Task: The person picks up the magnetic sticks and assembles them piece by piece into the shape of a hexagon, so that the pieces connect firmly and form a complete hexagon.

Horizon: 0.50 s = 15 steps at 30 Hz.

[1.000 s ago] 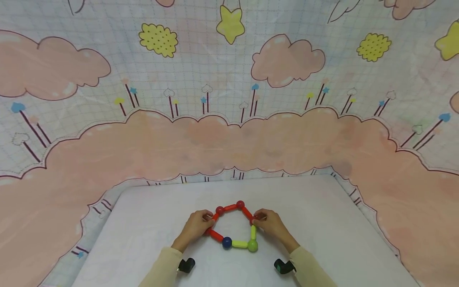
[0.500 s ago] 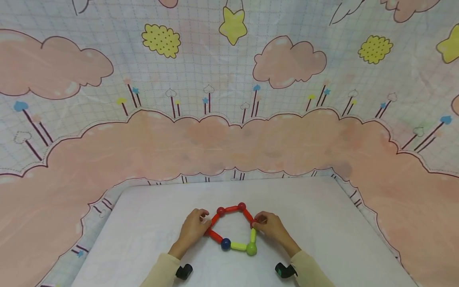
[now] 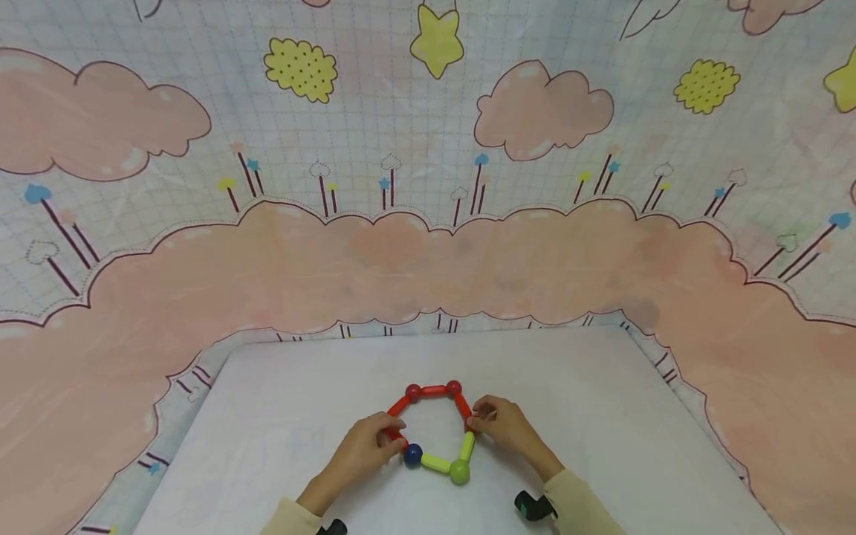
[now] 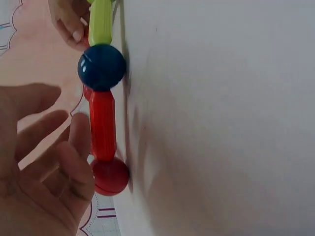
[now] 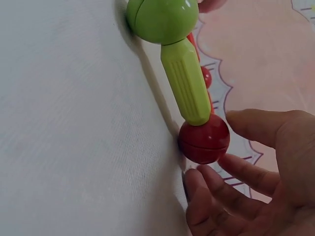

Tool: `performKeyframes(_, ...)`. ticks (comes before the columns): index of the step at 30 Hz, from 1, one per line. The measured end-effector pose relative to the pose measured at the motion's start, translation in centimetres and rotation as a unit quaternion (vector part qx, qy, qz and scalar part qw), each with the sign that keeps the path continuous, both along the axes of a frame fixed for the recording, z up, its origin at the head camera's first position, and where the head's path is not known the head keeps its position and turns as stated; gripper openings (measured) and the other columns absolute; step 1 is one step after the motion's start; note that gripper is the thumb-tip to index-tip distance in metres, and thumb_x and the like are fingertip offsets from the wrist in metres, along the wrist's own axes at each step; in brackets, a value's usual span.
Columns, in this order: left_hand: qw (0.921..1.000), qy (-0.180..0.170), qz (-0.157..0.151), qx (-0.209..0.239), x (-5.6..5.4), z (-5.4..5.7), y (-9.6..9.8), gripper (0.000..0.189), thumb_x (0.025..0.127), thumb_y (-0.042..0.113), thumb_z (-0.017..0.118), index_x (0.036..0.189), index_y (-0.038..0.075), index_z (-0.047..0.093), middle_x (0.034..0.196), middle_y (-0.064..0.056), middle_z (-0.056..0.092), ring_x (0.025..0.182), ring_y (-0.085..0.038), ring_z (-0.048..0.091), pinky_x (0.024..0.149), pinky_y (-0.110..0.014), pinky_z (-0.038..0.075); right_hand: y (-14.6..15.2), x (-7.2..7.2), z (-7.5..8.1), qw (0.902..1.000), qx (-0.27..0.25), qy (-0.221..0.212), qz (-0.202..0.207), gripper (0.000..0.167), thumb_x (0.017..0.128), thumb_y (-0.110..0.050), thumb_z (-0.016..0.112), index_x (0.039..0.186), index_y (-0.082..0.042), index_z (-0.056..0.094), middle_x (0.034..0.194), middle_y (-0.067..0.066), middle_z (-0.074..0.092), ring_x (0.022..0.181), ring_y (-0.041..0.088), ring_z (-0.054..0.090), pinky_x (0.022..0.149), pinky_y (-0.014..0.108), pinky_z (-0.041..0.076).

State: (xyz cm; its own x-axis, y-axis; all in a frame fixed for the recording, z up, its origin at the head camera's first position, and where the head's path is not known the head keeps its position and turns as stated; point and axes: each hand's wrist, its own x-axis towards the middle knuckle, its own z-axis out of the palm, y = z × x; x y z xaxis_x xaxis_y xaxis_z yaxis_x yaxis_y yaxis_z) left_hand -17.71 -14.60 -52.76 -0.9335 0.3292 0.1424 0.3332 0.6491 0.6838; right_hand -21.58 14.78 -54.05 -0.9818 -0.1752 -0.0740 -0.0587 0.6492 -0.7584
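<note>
A closed ring of magnetic sticks and balls lies on the white table. Its far side has two red balls, one on the left [image 3: 413,392] and one on the right [image 3: 454,388]. A blue ball [image 3: 413,455] and a green ball [image 3: 459,472] form the near side, joined by a lime stick [image 3: 436,464]. My left hand [image 3: 364,446] is beside the left red stick [image 4: 103,125] and red ball [image 4: 110,177], fingers loosely bent, not gripping. At the ring's right corner, my right hand [image 3: 511,426] pinches a red ball [image 5: 204,139] with thumb and fingers.
The white tabletop [image 3: 301,379] spreads around the ring. Behind it hangs a cloth [image 3: 428,275] printed with clouds and stars. A black wrist camera [image 3: 533,506] sits by the right sleeve [image 3: 578,501].
The ring has become a more even hexagon; its blue and green balls have shifted left and nearer. My left hand has slid from the left red ball toward the blue ball.
</note>
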Motion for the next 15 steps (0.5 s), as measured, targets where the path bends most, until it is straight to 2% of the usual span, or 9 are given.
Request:
performKeyframes(3, 0.9982, -0.037, -0.046, -0.003, 0.2, 0.0, 0.3, 0.029, 0.086, 0.022, 0.075, 0.113, 0.01, 0.071, 0.097, 0.001, 0.069, 0.058, 0.0, 0.05, 0.053, -0.02, 0.045, -0.3, -0.6, 0.0, 0.9996, -0.021, 0.013, -0.014, 0.032, 0.088, -0.028, 0.072, 0.114, -0.01, 0.064, 0.1, 0.003, 0.067, 0.085, 0.014, 0.06, 0.066, 0.026, 0.05)
performKeyframes(6, 0.9956, -0.066, -0.065, -0.014, 0.4, -0.1, 0.6, 0.032, 0.085, 0.026, 0.076, 0.114, 0.012, 0.071, 0.101, 0.001, 0.069, 0.062, -0.001, 0.051, 0.056, -0.019, 0.045, -0.7, -1.6, -0.2, 0.9987, -0.037, 0.027, -0.02, 0.034, 0.091, -0.024, 0.07, 0.121, -0.01, 0.062, 0.11, 0.006, 0.067, 0.092, 0.017, 0.063, 0.071, 0.029, 0.053)
performKeyframes(11, 0.9935, -0.079, -0.078, -0.023, 0.7, -0.3, 1.1, 0.032, 0.083, 0.024, 0.078, 0.113, 0.014, 0.072, 0.108, 0.0, 0.07, 0.072, -0.001, 0.051, 0.063, -0.019, 0.045, -1.5, -3.5, -0.4, 0.999, -0.039, 0.015, -0.017, 0.038, 0.093, -0.024, 0.067, 0.129, -0.016, 0.059, 0.124, 0.007, 0.064, 0.104, 0.021, 0.062, 0.082, 0.034, 0.056)
performKeyframes(15, 0.9933, -0.069, -0.085, -0.038, 0.6, -0.4, 1.3, 0.03, 0.084, 0.023, 0.078, 0.113, 0.015, 0.072, 0.112, 0.0, 0.071, 0.079, -0.001, 0.054, 0.069, -0.019, 0.047, -2.1, -4.8, -0.2, 0.9994, -0.033, 0.001, 0.011, 0.041, 0.093, -0.025, 0.068, 0.132, -0.018, 0.058, 0.129, 0.008, 0.063, 0.105, 0.022, 0.06, 0.08, 0.034, 0.057)
